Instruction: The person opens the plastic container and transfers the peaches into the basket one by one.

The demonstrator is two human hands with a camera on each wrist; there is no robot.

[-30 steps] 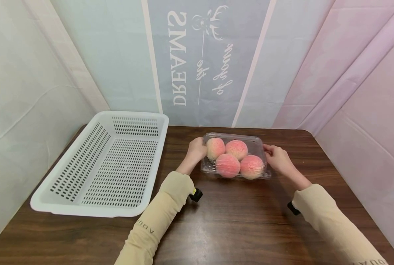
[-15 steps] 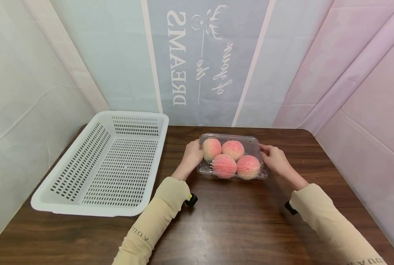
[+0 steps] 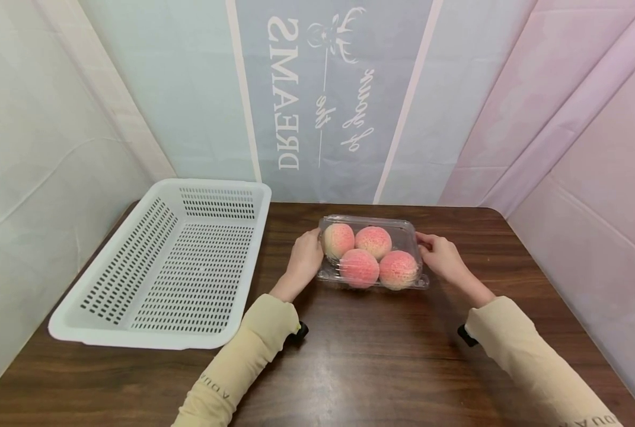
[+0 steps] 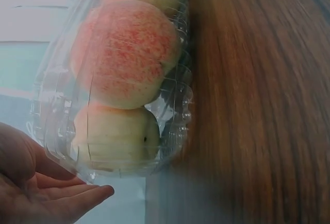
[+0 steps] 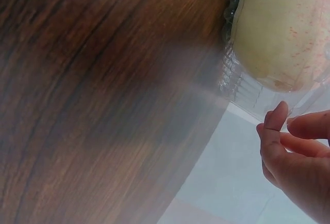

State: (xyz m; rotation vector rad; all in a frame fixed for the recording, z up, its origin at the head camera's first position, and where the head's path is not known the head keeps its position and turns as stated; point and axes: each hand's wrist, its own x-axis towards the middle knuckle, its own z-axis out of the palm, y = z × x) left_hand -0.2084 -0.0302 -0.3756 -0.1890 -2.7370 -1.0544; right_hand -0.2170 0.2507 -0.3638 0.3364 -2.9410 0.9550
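Note:
In the head view, a clear plastic clamshell box (image 3: 405, 234) holds several pink and yellow peaches (image 3: 359, 268) and stands on the dark wooden table. My left hand (image 3: 303, 258) is at the box's left end. The left wrist view shows its fingers (image 4: 85, 198) nearly straight, with the tips against or just beside the clear plastic. At the right end is my right hand (image 3: 442, 258). Its fingers (image 5: 273, 147) are loosely bent in the right wrist view, tips close to the box's edge; contact there is hard to judge.
A white perforated plastic basket (image 3: 253, 261) lies on the left of the wooden table (image 3: 381, 367). Printed fabric (image 3: 344, 107) hangs behind the table's far edge, and pale sheets close in both sides. Each wrist wears a small black device (image 3: 466, 335).
The box of peaches has shifted slightly left, mostly in the first half second. My left hand has drawn left and a little toward me, its fingers loosening; my right hand followed slightly left.

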